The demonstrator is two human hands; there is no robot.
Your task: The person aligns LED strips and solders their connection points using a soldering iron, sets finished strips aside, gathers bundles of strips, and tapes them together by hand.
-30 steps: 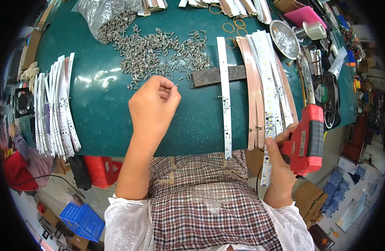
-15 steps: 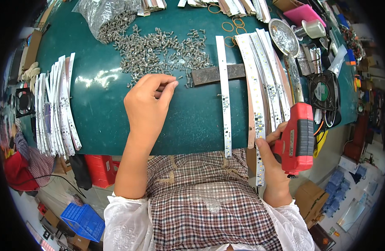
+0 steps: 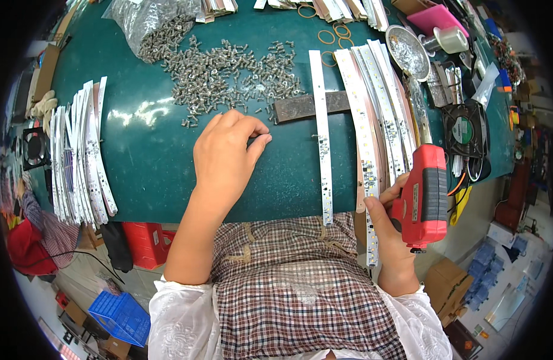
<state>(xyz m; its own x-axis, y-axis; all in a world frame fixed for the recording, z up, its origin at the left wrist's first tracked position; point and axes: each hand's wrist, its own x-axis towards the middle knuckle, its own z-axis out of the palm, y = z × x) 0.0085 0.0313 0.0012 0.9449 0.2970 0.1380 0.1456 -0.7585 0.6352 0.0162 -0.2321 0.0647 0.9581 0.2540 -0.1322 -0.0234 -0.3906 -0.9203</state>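
My left hand (image 3: 227, 155) rests over the green table (image 3: 150, 168), fingers pinched together near the edge of a scatter of small silver screws (image 3: 228, 75); a screw seems held at the fingertips. My right hand (image 3: 389, 217) grips a red electric screwdriver (image 3: 422, 195) at the table's near right edge. One white LED strip (image 3: 321, 135) lies lengthwise between both hands, crossing a dark metal bar (image 3: 303, 106). More strips (image 3: 375, 114) lie stacked right beside it.
A pile of white strips (image 3: 78, 159) fans out at the left. A clear bag of screws (image 3: 150, 24) sits at the back left. A metal bowl (image 3: 407, 53), tape roll (image 3: 450, 39), black fan (image 3: 465, 129) and rubber bands (image 3: 330, 36) crowd the right.
My left hand has drawn back from the screw scatter toward me and to the right. My right hand has lifted the screwdriver more upright beside the strips.
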